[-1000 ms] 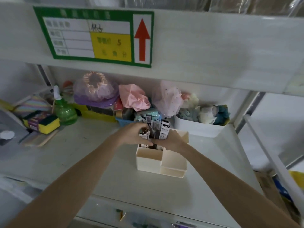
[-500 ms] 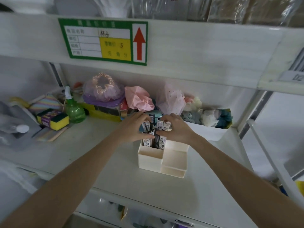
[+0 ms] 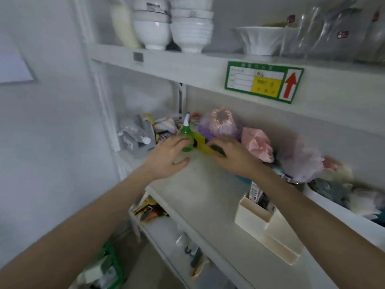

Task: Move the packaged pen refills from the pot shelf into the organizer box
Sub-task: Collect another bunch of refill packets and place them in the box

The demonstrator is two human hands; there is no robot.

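The cream organizer box (image 3: 253, 220) stands on the white shelf (image 3: 208, 195) at the right, with several packaged pen refills (image 3: 255, 192) upright in its tall back compartment, partly hidden by my right forearm. My left hand (image 3: 166, 157) hovers flat over the shelf, fingers apart, in front of a green spray bottle (image 3: 186, 135). My right hand (image 3: 231, 155) is to the left of the box, fingers spread, its fingertips at a yellow package (image 3: 203, 143). Both hands hold nothing.
Bagged pink and purple bath puffs (image 3: 220, 124) line the shelf's back wall. A white bin (image 3: 337, 207) of soft items is at the right. White bowls (image 3: 173, 24) stand on the shelf above, over a green label (image 3: 263, 82). A lower shelf (image 3: 179, 243) holds small goods.
Both hands let go of the refills in the box and moved left toward the green bottle. The view swung left and up, so the box now sits at the right.
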